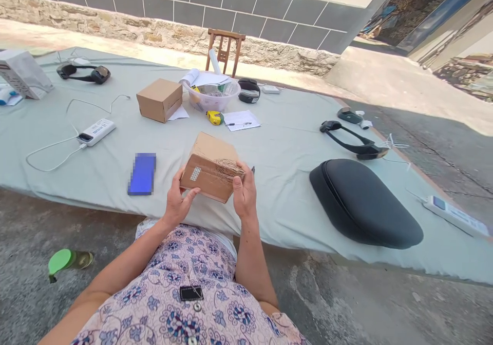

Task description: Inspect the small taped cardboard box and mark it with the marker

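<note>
I hold a small brown cardboard box (211,166) just above the near edge of the table, tilted towards me. My left hand (177,201) grips its lower left corner, thumb on the front face beside a blurred label. My right hand (243,193) is closed on the right end, where torn tape or fibres show. A thin dark object sticks out just beyond my right fingers; I cannot make out what it is.
A pale cloth covers the table (285,180). On it lie a blue phone (142,173), a power bank with cable (95,131), a second cardboard box (159,99), a plastic bowl (211,97), a yellow tape measure (214,117), headsets (352,140) and a black case (364,201). A wooden chair (225,47) stands behind.
</note>
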Demonstrator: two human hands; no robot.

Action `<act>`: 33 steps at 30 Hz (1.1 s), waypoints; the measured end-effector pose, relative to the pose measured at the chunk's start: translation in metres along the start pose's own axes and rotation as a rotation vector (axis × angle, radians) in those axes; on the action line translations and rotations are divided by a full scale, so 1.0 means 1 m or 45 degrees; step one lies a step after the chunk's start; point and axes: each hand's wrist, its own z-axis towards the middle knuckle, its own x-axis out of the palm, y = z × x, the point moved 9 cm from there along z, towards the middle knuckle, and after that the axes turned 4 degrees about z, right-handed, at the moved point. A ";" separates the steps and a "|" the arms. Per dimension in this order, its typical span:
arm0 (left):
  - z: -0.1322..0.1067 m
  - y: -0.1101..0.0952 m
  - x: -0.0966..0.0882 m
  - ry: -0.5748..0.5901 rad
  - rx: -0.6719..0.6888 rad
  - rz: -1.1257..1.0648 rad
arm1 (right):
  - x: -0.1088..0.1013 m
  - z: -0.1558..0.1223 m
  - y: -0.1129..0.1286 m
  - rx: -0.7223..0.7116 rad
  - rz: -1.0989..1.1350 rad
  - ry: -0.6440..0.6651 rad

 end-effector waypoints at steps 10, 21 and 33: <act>0.001 0.004 -0.002 -0.037 -0.060 -0.015 | 0.006 0.010 0.009 0.124 -0.024 -0.145; 0.002 -0.001 -0.004 -0.090 -0.012 0.060 | 0.007 0.009 0.013 0.105 -0.086 -0.210; 0.003 0.022 -0.016 -0.181 -0.158 -0.063 | -0.035 -0.015 -0.115 0.532 -0.574 -0.253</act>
